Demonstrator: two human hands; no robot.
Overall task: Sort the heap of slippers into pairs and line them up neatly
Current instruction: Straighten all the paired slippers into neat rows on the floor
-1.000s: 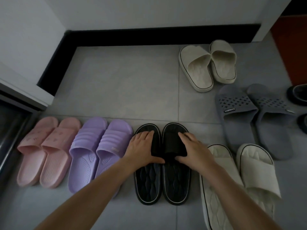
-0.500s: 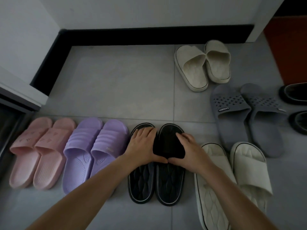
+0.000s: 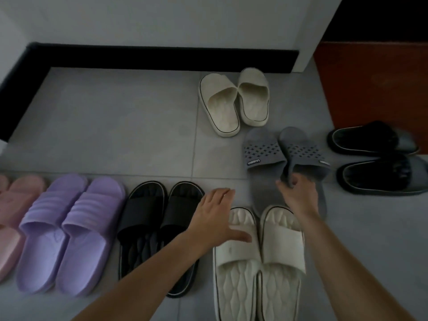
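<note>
Nearest on the grey tile floor: cream pair, side by side, toes pointing away; left hand spread flat, grip wide and empty, thumb across the left cream strap, fingers reaching past its toe; just left of the cream pair, black pair, then lilac pair, then pink pair cut by the frame edge, all in one row. Just beyond the cream pair: grey pair; right hand with grip pinched on the inner strap edges. Right of the grey pair: dark pair lying crosswise. Farthest, by the black skirting: second cream pair, heels splayed.
</note>
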